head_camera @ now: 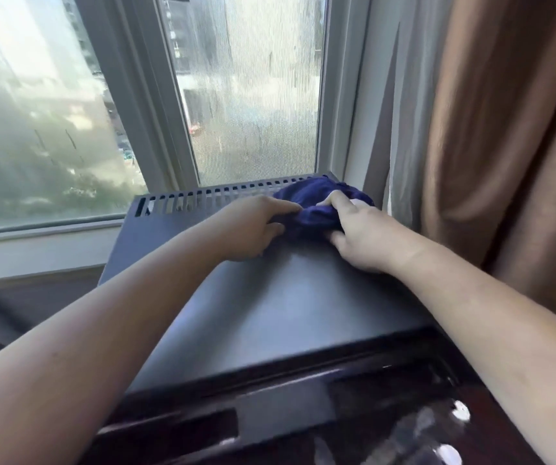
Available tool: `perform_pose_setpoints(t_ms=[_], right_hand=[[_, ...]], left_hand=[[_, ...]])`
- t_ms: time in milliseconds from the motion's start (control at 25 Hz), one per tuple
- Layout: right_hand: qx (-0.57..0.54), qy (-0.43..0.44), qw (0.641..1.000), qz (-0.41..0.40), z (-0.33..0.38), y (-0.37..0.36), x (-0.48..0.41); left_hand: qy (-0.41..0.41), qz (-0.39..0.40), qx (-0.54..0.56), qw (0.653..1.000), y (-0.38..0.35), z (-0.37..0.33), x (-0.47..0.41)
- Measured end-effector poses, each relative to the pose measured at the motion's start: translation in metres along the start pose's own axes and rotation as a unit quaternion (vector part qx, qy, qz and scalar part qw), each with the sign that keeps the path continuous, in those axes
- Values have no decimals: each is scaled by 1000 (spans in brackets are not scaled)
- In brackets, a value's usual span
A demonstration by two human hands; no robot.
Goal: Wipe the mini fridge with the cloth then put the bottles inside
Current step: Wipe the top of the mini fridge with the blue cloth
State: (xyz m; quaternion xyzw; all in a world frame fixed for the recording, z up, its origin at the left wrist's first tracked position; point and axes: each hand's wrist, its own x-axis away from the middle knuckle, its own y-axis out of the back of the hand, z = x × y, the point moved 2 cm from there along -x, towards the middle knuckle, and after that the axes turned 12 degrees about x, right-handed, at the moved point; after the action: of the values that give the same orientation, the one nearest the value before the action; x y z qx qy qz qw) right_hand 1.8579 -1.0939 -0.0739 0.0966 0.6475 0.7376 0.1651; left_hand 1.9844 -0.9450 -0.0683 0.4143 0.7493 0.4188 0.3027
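The mini fridge (269, 307) is a dark box seen from above, with a flat top and a row of vent slots along its back edge. A bunched dark blue cloth (316, 204) lies on the top near the back right corner. My left hand (253, 228) pinches the cloth's left side. My right hand (360, 233) grips its right side, thumb on top. Both forearms reach over the fridge top. No bottles are clearly in view.
A window (246, 88) with a grey frame stands directly behind the fridge, its sill (34, 243) to the left. Sheer and brown curtains (491, 129) hang close on the right. A glossy dark front edge (303, 407) shows below, with blurred shiny shapes at the bottom right.
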Motion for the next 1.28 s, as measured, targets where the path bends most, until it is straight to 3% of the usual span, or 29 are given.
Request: perform_pose_setpoints(t_ms=[240,560,1040,1160,1280], right_hand=[[-39,51,998,-24,14,-2,116],[-70,70,993,-60,37,-4,204],[-89,62,976,-190,145,-50,270],[-155,16,959,-235,172,-77,282],[-246,-30,923,-295,192,-110,301]], left_hand=[[14,-36,-8,999,-25,-55,118],[-13,-76,2,997,-42,-93,220],[-75,-216,21,973,-60,-32,328],[-79,-275,92,954,-66,-23,362],[6,-376,273,885,-87,-15,392]])
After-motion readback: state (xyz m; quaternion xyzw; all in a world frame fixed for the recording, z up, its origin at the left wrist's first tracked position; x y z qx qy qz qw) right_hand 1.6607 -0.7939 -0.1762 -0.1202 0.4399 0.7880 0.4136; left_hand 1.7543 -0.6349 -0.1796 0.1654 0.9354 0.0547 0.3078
